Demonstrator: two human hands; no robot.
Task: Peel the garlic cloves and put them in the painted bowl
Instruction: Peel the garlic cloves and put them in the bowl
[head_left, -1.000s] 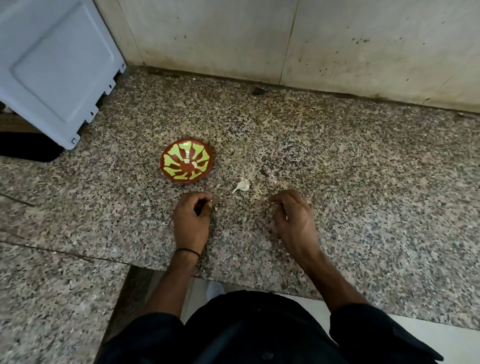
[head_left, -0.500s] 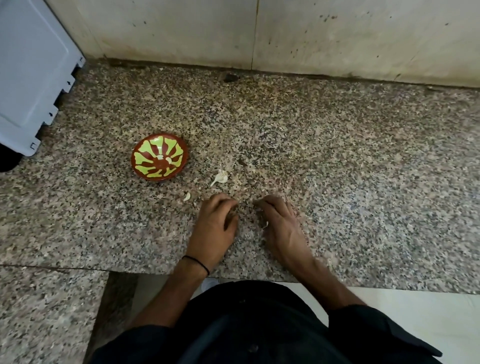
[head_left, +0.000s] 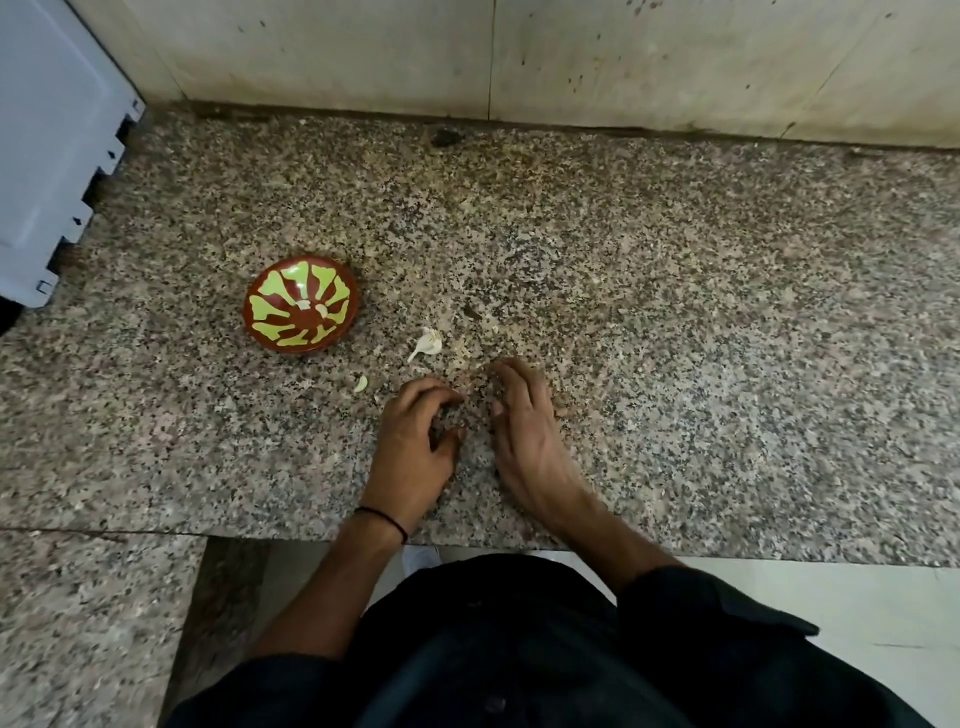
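**Both hands loose on the counter; two garlic pieces lie outside the bowl**

I take the painted bowl (head_left: 302, 304) as my reference point. It stands upright on the speckled stone counter (head_left: 675, 312), red-brown with yellow-green strokes fanning out from its centre. Two small pale pieces (head_left: 322, 310) lie in its bottom. I cannot tell whether they are cloves or skin.

To the right of the bowl and slightly nearer to me, apart from its rim, lies a white garlic piece (head_left: 427, 343) with a thin tail. A smaller pale clove (head_left: 360, 384) lies nearer to me again, between the bowl and the left hand, touching neither.

The left hand (head_left: 415, 441) rests on the counter to the right of the bowl and nearer to me. Its fingers are loosely arched with the thumb held apart from them. Bare stone shows in the gap, and the hand grips nothing. A thin dark band (head_left: 382, 516) circles its wrist.

The right hand (head_left: 524, 431) lies just beyond the left one, farther from the bowl, and the two hands do not touch. Its fingers are relaxed and bent downward, with the tips on the stone. It holds nothing that I can see, though the underside of the palm is hidden.

Well behind the bowl rises a pale tiled wall (head_left: 363, 52), with a dark mark (head_left: 443, 136) at its foot. To the left of the bowl stands a grey-blue panel (head_left: 47, 130) with a notched edge.
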